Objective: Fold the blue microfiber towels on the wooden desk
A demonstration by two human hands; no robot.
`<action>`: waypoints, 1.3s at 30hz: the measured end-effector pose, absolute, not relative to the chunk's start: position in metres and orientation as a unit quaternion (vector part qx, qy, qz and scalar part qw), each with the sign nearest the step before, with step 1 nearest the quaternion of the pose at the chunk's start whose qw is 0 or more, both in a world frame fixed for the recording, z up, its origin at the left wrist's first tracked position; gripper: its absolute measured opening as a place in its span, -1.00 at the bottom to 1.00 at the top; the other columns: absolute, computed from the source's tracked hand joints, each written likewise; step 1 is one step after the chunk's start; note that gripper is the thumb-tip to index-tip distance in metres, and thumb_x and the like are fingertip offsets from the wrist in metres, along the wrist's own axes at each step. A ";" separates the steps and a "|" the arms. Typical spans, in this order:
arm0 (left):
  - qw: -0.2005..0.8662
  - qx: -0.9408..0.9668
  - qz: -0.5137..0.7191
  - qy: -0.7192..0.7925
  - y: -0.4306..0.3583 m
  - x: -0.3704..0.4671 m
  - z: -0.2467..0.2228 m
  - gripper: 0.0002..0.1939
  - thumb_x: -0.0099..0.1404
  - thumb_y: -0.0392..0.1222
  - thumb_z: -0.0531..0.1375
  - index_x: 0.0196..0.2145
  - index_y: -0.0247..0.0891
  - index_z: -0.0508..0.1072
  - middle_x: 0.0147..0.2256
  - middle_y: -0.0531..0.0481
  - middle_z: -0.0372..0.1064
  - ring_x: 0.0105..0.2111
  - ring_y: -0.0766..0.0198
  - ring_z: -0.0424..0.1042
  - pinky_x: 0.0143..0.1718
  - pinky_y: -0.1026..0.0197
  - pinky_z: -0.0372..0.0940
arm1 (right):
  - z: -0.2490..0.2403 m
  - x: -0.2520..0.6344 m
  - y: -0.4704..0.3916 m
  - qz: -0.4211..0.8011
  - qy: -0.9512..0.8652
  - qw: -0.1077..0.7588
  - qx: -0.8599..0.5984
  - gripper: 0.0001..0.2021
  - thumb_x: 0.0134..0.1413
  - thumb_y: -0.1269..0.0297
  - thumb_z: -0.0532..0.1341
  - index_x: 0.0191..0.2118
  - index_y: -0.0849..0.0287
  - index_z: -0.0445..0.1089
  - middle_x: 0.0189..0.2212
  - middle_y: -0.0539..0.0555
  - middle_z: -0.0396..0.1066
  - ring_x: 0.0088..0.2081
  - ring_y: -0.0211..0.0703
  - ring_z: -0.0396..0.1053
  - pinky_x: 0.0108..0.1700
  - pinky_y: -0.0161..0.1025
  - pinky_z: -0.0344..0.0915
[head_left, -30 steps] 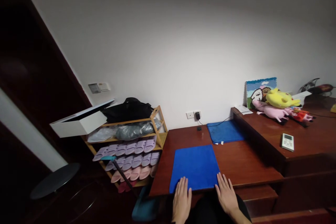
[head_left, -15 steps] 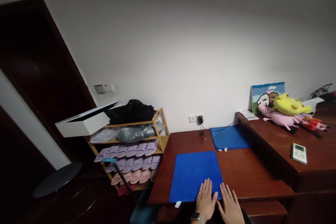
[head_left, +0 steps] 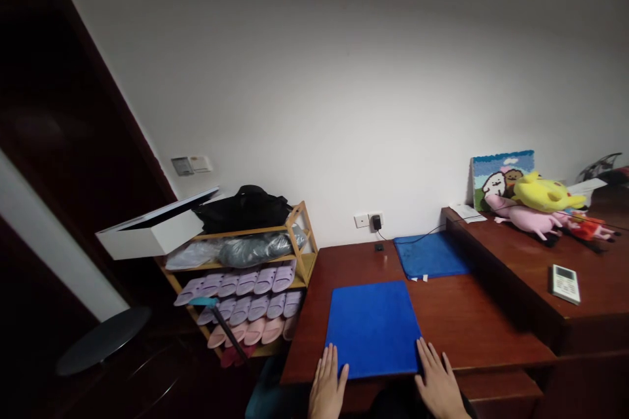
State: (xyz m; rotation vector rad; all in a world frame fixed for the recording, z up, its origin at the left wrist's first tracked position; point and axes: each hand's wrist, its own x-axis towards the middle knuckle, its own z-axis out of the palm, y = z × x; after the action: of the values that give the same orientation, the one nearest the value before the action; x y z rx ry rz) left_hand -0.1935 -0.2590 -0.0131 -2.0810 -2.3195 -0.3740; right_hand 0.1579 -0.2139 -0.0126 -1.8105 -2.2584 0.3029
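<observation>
A bright blue square mat (head_left: 373, 327) lies flat on the reddish-brown table (head_left: 354, 265), near its front edge. My left hand (head_left: 328, 383) rests at the mat's front left corner, palm down, with the thumb apart from the fingers. At the right front corner, my right hand (head_left: 437, 376) touches the mat's edge with its fingers stretched out. Neither hand holds anything. Farther back, against the wall, a second blue mat (head_left: 432, 256) with white tags lies on the table.
Left of the table stands a wooden rack (head_left: 307, 262) with slippers, a black bag (head_left: 246, 208) and a white box (head_left: 157, 236). The raised desk at right bears plush toys (head_left: 545, 193) and a white remote (head_left: 565, 283). A charger (head_left: 376, 222) is plugged into the wall.
My left hand has moved left across the mat to its front left corner, away from my right hand. The near mat's front left tag no longer shows.
</observation>
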 end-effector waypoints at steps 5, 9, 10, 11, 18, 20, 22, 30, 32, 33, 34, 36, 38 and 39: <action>0.016 -0.664 -0.135 -0.735 -0.257 -0.189 -0.021 -0.28 0.54 0.17 -0.16 0.47 -0.31 0.06 0.47 -0.11 -0.07 0.46 0.06 -0.06 0.46 -0.09 0.04 | 0.026 0.145 -0.184 0.127 -0.757 0.109 -0.631 -0.30 0.35 0.07 -0.16 0.52 0.20 -0.10 0.50 0.01 -0.13 0.51 0.02 -0.19 0.50 0.11 -0.20; 0.016 -0.667 -0.128 -0.734 -0.260 -0.193 -0.017 -0.28 0.54 0.19 -0.17 0.46 -0.29 0.08 0.47 -0.10 -0.05 0.45 0.06 -0.03 0.45 -0.10 0.07 | 0.026 0.139 -0.168 0.145 -0.748 0.090 -0.641 -0.30 0.37 0.01 -0.19 0.51 0.23 -0.04 0.50 0.06 -0.09 0.51 0.03 -0.17 0.50 0.11 -0.21; 0.014 -0.667 -0.124 -0.734 -0.261 -0.193 -0.014 -0.27 0.54 0.20 -0.18 0.46 -0.28 0.08 0.46 -0.11 -0.05 0.45 0.06 -0.02 0.45 -0.10 0.07 | 0.021 0.138 -0.166 0.145 -0.749 0.093 -0.640 -0.30 0.38 0.00 -0.19 0.50 0.23 -0.03 0.50 0.06 -0.09 0.51 0.03 -0.18 0.50 0.10 -0.22; 0.012 -0.668 -0.123 -0.734 -0.261 -0.192 -0.010 -0.27 0.54 0.21 -0.18 0.46 -0.28 0.07 0.47 -0.11 -0.06 0.45 0.05 -0.01 0.45 -0.11 0.07 | 0.016 0.139 -0.165 0.143 -0.750 0.098 -0.638 -0.29 0.38 -0.01 -0.19 0.50 0.22 -0.03 0.50 0.06 -0.09 0.51 0.02 -0.18 0.51 0.10 -0.23; -0.047 -0.744 -0.116 -0.656 -0.221 -0.098 0.032 -0.27 0.54 0.21 -0.22 0.49 -0.23 -0.04 0.49 -0.04 -0.18 0.48 0.04 -0.12 0.48 -0.12 -0.03 | 0.000 0.142 -0.165 0.119 -0.762 0.128 -0.623 -0.30 0.39 -0.05 -0.19 0.49 0.19 0.01 0.49 0.08 -0.07 0.50 0.07 -0.13 0.49 0.17 -0.18; -0.077 -0.779 -0.112 -0.612 -0.202 -0.052 0.036 -0.29 0.55 0.17 -0.25 0.50 -0.20 -0.07 0.50 0.01 -0.21 0.49 0.07 -0.16 0.49 -0.10 -0.05 | -0.003 0.141 -0.164 0.114 -0.769 0.122 -0.617 -0.32 0.39 -0.02 -0.17 0.49 0.16 0.03 0.49 0.08 -0.07 0.50 0.08 -0.13 0.49 0.17 -0.17; -0.109 -0.797 -0.113 -0.583 -0.184 -0.015 0.034 -0.31 0.55 0.13 -0.29 0.51 -0.18 -0.09 0.50 0.05 -0.23 0.50 0.13 -0.20 0.51 -0.08 -0.11 | -0.008 0.141 -0.162 0.102 -0.778 0.114 -0.609 -0.36 0.37 0.06 -0.12 0.47 0.10 0.06 0.49 0.07 -0.07 0.50 0.11 -0.15 0.49 0.20 -0.18; -0.126 -0.776 -0.106 -0.609 -0.168 -0.027 0.020 -0.26 0.53 0.18 -0.32 0.50 -0.24 -0.05 0.50 -0.01 -0.19 0.49 0.11 -0.16 0.51 -0.08 -0.10 | -0.011 0.140 -0.159 0.108 -0.769 0.143 -0.613 -0.38 0.38 0.06 -0.14 0.48 0.04 0.06 0.47 0.02 -0.02 0.49 0.12 -0.10 0.48 0.22 -0.12; -0.099 -0.759 -0.095 -0.637 -0.174 -0.059 0.021 -0.23 0.52 0.22 -0.30 0.49 -0.26 -0.03 0.49 -0.05 -0.19 0.49 0.07 -0.14 0.50 -0.11 -0.08 | -0.005 0.139 -0.161 0.115 -0.760 0.147 -0.623 -0.35 0.40 -0.01 -0.16 0.48 0.10 0.05 0.47 0.03 -0.03 0.49 0.10 -0.11 0.49 0.18 -0.13; -0.085 -0.745 -0.088 -0.656 -0.178 -0.076 0.022 -0.22 0.52 0.23 -0.29 0.49 -0.27 -0.02 0.49 -0.07 -0.18 0.48 0.05 -0.13 0.49 -0.12 -0.07 | -0.003 0.139 -0.162 0.117 -0.757 0.145 -0.627 -0.34 0.40 -0.02 -0.17 0.49 0.12 0.04 0.48 0.03 -0.04 0.49 0.09 -0.11 0.50 0.16 -0.14; -0.071 -0.729 -0.081 -0.675 -0.181 -0.093 0.023 -0.22 0.52 0.24 -0.29 0.48 -0.28 0.00 0.48 -0.09 -0.17 0.48 0.04 -0.12 0.49 -0.14 -0.07 | -0.001 0.139 -0.163 0.119 -0.755 0.142 -0.629 -0.33 0.40 -0.02 -0.18 0.49 0.13 0.03 0.48 0.03 -0.05 0.50 0.07 -0.11 0.50 0.15 -0.14; -0.047 -0.698 -0.070 -0.711 -0.189 -0.126 0.023 -0.23 0.52 0.23 -0.27 0.48 -0.29 0.03 0.48 -0.10 -0.16 0.48 0.04 -0.12 0.48 -0.15 -0.07 | -0.001 0.138 -0.163 0.120 -0.754 0.142 -0.630 -0.34 0.39 0.00 -0.18 0.49 0.13 0.03 0.48 0.02 -0.05 0.50 0.06 -0.11 0.50 0.15 -0.14; -0.033 -0.668 -0.058 -0.741 -0.195 -0.154 0.023 -0.22 0.52 0.22 -0.24 0.48 -0.33 0.03 0.48 -0.14 -0.17 0.48 0.05 -0.14 0.49 -0.13 -0.09 | -0.002 0.137 -0.163 0.116 -0.754 0.148 -0.630 -0.34 0.39 0.01 -0.17 0.48 0.12 0.06 0.48 0.03 -0.03 0.49 0.07 -0.10 0.49 0.17 -0.13; -0.031 -0.657 -0.053 -0.751 -0.198 -0.164 0.022 -0.21 0.52 0.22 -0.23 0.48 -0.35 0.02 0.48 -0.15 -0.18 0.48 0.05 -0.15 0.49 -0.11 -0.10 | -0.003 0.137 -0.162 0.112 -0.754 0.151 -0.629 -0.34 0.39 0.01 -0.16 0.48 0.12 0.07 0.48 0.03 -0.02 0.49 0.08 -0.10 0.49 0.18 -0.13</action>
State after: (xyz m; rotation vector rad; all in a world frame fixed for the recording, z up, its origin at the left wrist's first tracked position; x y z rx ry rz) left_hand -0.1639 -0.1984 0.0224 -2.1050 -2.4079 -0.1699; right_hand 0.1373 -0.1622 -0.0027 -1.8059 -2.1657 0.3225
